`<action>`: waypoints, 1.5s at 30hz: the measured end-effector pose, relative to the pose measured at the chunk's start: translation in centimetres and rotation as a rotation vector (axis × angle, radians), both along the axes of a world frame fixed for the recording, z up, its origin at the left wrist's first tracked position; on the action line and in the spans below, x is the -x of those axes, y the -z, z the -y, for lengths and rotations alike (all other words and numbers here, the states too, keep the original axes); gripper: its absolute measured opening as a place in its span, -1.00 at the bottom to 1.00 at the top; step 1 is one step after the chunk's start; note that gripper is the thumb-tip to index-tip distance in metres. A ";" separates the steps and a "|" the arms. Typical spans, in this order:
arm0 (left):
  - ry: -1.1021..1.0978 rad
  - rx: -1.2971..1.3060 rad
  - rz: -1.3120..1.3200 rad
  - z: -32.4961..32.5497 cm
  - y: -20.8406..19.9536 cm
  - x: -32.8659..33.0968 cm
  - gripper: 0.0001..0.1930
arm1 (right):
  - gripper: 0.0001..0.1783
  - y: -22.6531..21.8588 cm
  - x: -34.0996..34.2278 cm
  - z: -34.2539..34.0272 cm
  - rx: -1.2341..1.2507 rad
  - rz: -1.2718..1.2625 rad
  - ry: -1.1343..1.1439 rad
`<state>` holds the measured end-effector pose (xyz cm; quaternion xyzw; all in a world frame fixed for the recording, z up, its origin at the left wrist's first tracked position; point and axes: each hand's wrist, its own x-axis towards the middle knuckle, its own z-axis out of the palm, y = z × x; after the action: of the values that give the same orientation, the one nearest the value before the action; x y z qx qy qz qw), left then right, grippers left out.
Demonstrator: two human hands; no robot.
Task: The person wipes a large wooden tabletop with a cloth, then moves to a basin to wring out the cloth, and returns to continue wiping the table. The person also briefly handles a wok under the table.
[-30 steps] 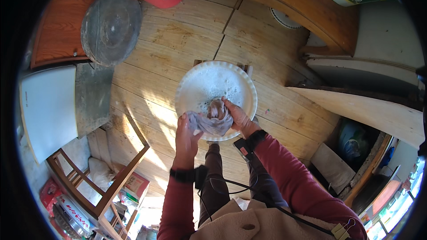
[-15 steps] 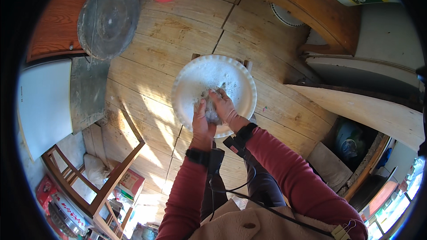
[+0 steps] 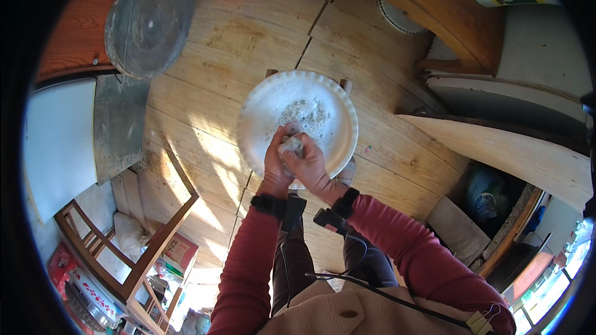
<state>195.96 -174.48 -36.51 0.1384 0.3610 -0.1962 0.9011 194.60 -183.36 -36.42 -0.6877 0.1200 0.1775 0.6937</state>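
Both hands have drawn together since the earlier frame. Left hand and right hand, fingers clamped on a small wet cloth, wring it over the soapy white basin, so drips fall inside.

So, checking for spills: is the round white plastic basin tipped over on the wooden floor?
No, the round white plastic basin sits upright, holding suds.

Both forearms in red sleeves reach forward from lower edge, dark wrist bands on each. Left hand and right hand pressed together, fingers curled closed.
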 end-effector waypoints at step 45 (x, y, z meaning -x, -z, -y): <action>0.596 -0.710 0.013 1.4 -2.0 0.9 -0.70 | -0.81 -0.6 -6.4 1.8 0.191 -0.056 -0.261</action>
<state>195.02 -175.89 -34.51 0.5373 0.3448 -0.3099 0.7045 200.96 -185.12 -35.77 -0.7551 0.0655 0.2730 0.5924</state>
